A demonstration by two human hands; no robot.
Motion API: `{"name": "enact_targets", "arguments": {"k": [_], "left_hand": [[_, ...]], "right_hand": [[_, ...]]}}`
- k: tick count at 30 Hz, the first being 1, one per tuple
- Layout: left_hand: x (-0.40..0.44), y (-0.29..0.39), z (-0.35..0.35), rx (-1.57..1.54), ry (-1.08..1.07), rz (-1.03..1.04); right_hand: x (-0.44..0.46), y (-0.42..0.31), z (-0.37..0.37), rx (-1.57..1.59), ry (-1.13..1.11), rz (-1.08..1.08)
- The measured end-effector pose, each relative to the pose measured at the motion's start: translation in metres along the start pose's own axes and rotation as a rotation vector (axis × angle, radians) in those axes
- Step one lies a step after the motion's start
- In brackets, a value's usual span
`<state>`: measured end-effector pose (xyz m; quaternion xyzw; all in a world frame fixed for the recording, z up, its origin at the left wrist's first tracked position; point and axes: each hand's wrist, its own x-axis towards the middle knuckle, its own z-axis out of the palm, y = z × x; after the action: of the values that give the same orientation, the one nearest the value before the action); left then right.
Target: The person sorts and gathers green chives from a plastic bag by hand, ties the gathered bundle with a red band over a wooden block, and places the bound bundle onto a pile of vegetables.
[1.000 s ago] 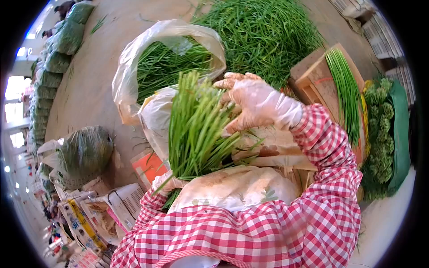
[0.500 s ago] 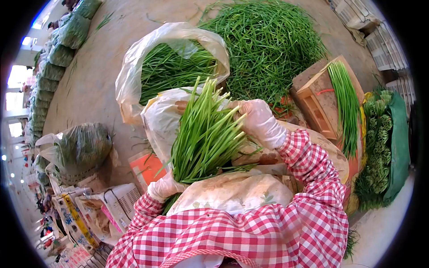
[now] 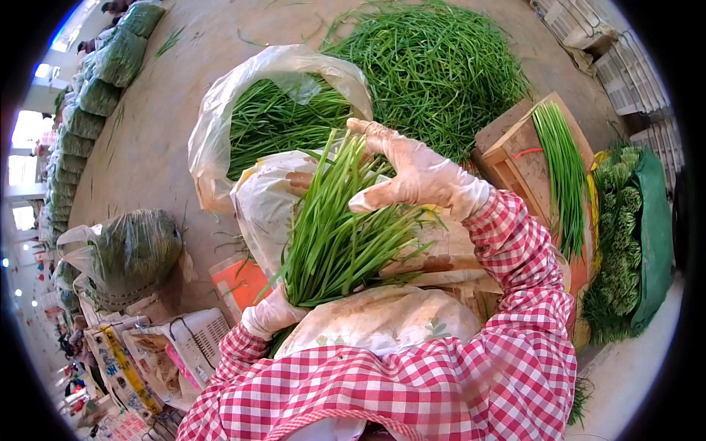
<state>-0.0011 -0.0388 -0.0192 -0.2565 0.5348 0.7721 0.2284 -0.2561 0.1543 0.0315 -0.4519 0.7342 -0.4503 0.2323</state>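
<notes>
A thick bunch of green chives [image 3: 342,235] lies across my lap, its pale cut ends pointing up and away from me. My left hand [image 3: 272,314], in a thin whitish glove, is wrapped round the leafy end of the bunch, its fingers partly hidden under the leaves. Over the upper right of the stems, my gloved right hand [image 3: 423,175] is spread, thumb and fingers well apart, by the pale ends. A soiled whitish plastic covering [image 3: 382,320] lies over my lap below the bunch.
Ahead stands an opened plastic bag [image 3: 209,158] of chives, beside a large loose chive pile [image 3: 434,81]. To the right, a tidy chive bundle [image 3: 560,176] rests on a wooden box [image 3: 507,158]. Stacked bunches [image 3: 621,242] lie farther right; a filled bag [image 3: 140,250] sits left.
My right hand has let go of the pale stem ends, opened wide and moved slightly up and left. My left hand keeps its hold.
</notes>
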Motion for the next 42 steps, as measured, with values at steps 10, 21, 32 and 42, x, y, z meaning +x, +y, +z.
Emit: {"name": "enact_targets", "arguments": {"k": [10, 21, 32, 42], "left_hand": [[0.002, 0.0, 0.001, 0.017, -0.005, 0.008], [0.003, 0.002, 0.003, 0.048, -0.021, 0.02], [0.027, -0.004, 0.015, 0.08, -0.066, 0.014], [0.041, -0.008, 0.025, 0.091, -0.074, 0.041]], "right_hand": [[-0.005, -0.01, -0.004, 0.232, -0.084, 0.325], [0.019, 0.057, -0.083, -0.038, 0.496, 0.243], [0.023, -0.021, -0.015, -0.004, -0.183, 0.169], [0.014, 0.035, -0.083, -0.304, 0.627, 0.353]]}}
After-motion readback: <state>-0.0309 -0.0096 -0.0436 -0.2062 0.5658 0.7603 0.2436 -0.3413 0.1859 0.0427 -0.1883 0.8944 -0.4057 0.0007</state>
